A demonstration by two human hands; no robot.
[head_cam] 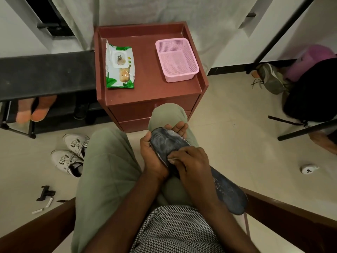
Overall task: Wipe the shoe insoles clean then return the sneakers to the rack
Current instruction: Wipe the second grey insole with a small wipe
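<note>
Low in the centre of the frame, a long dark grey foam insole [182, 148] with a perforated, scuffed upper face lay slanted across the person's lap, its rounded toe pointing up-frame and its heel end reaching toward the lower right. The left hand [155, 157] cradled it from beneath, thumb curled over the near edge and fingertips showing past the far edge. The right hand [191, 165] pressed on the middle of the insole, fingers bent and pinching a small pale wipe [172, 159], most of it hidden under the fingers.

At lower left, a pair of white lace-up sneakers [71, 154] with dark linings stood side by side on the smooth cream floor tiles [237, 110]. Above them, at the left edge, stood a black metal-framed shoe rack [45, 73] with a flat matte top.

In the upper centre, a reddish-brown, raised-rimmed bench [149, 92] with drawers carried a soft green-and-white plastic pack of wet wipes [119, 64] with a white flip lid, and, well apart to its right, a square pink plastic mesh basket [176, 59].
</note>
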